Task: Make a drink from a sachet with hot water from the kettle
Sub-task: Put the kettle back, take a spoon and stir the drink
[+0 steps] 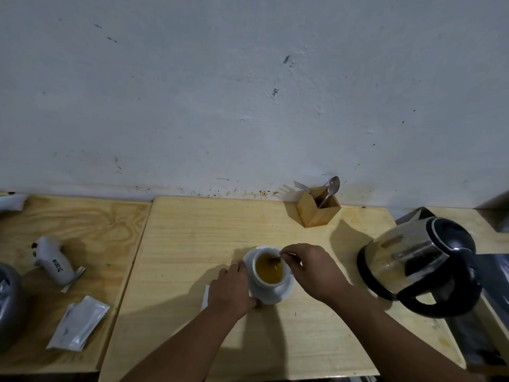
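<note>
A white cup [261, 282] holding yellow-brown liquid stands on a white saucer [285, 292] in the middle of the wooden table [192, 244]. My left hand [231, 290] grips the saucer's left edge. My right hand [311, 268] pinches a small spoon [275, 259] whose bowl dips into the liquid at the cup's far side. A steel and black kettle [418, 263] stands to the right of the cup, its handle towards me. Part of a white sachet [205, 296] shows from under my left hand.
A wooden holder [318, 210] with a spoon and a fork stands at the back by the wall. On the left table lie two white sachets [80, 323], a white controller [53, 261] and a grey rounded object [8, 301] at the edge.
</note>
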